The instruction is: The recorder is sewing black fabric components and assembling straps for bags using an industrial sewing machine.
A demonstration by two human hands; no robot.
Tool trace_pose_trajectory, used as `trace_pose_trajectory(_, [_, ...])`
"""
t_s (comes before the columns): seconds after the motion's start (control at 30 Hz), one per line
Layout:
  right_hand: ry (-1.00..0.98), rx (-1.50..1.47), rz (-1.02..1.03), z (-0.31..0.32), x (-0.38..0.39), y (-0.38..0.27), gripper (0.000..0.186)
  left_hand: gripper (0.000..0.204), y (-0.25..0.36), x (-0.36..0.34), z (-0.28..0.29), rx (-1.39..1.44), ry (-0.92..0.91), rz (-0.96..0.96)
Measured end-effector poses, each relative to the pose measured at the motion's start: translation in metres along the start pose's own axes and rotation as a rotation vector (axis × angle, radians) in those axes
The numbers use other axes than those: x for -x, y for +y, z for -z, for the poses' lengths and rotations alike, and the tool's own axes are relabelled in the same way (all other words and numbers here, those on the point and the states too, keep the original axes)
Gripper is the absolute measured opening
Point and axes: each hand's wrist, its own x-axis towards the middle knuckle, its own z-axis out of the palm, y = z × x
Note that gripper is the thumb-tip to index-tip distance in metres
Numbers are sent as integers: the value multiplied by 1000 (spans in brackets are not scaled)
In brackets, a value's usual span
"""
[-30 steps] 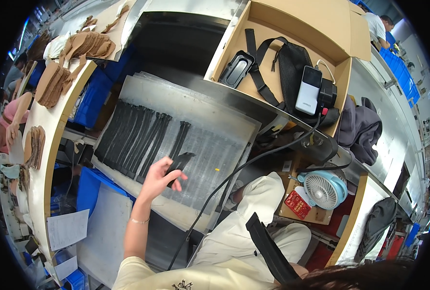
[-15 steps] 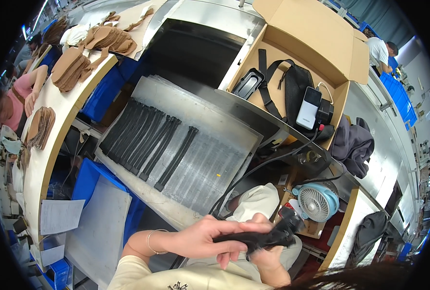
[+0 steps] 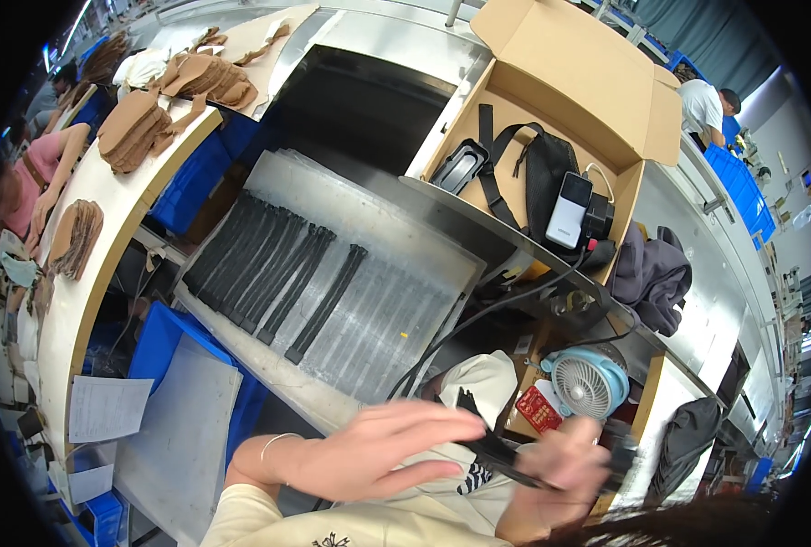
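Note:
Low in the head view my left hand (image 3: 369, 456) has its fingers stretched out, just beside and partly over some black strips (image 3: 501, 456). My right hand (image 3: 560, 465), blurred, is closed on that black bundle at the lower right. Ahead of both hands a metal sheet (image 3: 405, 301) lies slightly askew, carrying several long black strips (image 3: 251, 260) side by side on its left part, with one more (image 3: 325, 304) a little apart. My cream-clad knee (image 3: 478, 374) shows behind the held strips.
A cardboard box (image 3: 569, 64) holds straps and a power bank (image 3: 567, 210). Brown pieces (image 3: 132, 132) lie on the left bench. Blue bins (image 3: 159, 333), a blue fan (image 3: 585, 383), dark cloth (image 3: 651, 278) and a cable surround me. Two co-workers (image 3: 36, 173) (image 3: 702, 109) work at either side.
My left hand has come down from above the sheet to the lower middle, meeting the right. Since half a second ago its fingers have straightened and my right hand has moved rightward with the strips.

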Motion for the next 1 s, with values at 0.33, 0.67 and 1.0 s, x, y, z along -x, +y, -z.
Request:
trace_pose_trajectory(0.33, [-319,128,-148,41,-10,-119,19,19,33,49,15,508,129,-743])
trace_pose_trajectory(0.67, [122,258,30,32,-23,-3,20,19,-12,68,30,705,-205,-765])
trace_pose_trajectory(1.0, [21,-119,-98,58,-31,47,26,5,-94,-1,17,-105,826,34])
